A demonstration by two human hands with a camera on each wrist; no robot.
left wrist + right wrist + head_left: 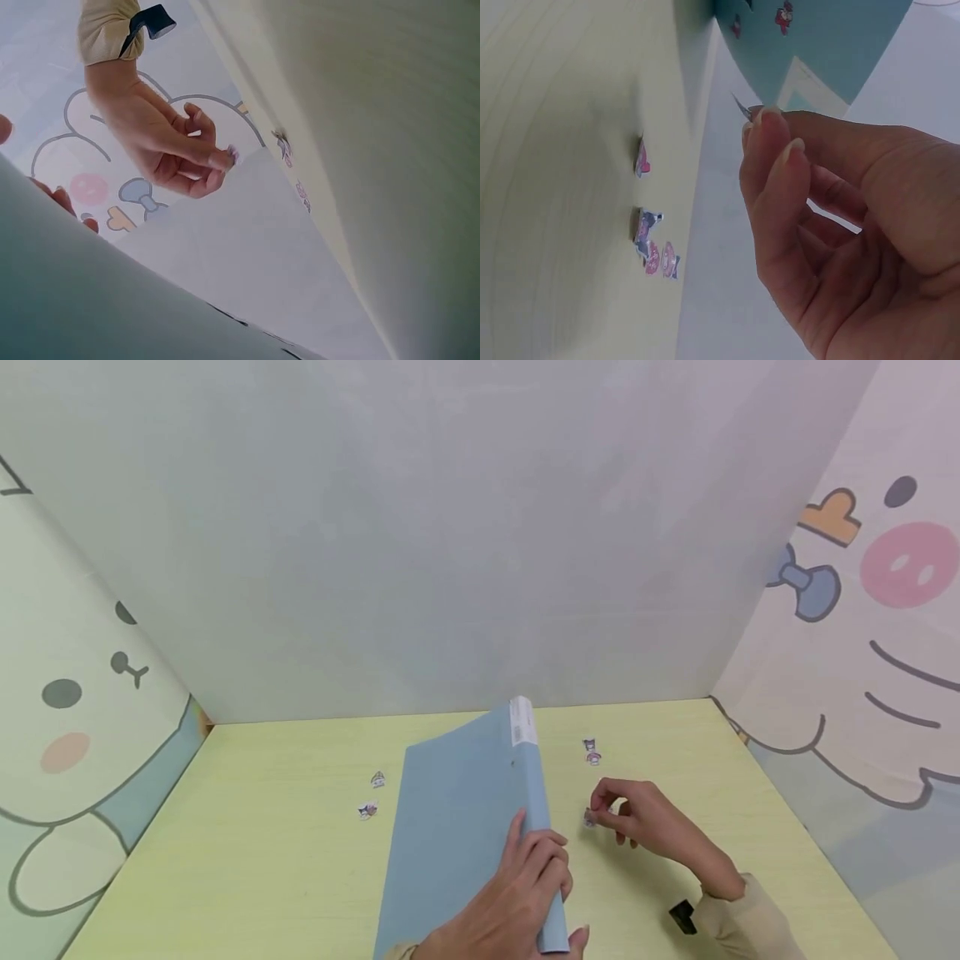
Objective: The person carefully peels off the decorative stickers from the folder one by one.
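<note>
A light blue folder point(457, 810) stands tilted on the table with its spine toward the right. My left hand point(517, 881) grips it by the spine, fingers over the edge and thumb low on the right side. Right of the folder, my right hand point(637, 814) pinches a small cartoon sticker point(589, 817) between thumb and fingertips, apart from the folder. In the right wrist view that sticker point(741, 106) shows edge-on. On the folder's facing side, red figures point(783, 18) and a pale triangular corner point(806, 86) are visible.
Small cartoon stickers point(367, 811) lie left of the folder on the pale yellow table point(247, 860). More stickers point(592, 753) lie behind my right hand. A grey-white wall point(420, 568) closes off the back, and cartoon-printed panels point(847, 652) flank the sides.
</note>
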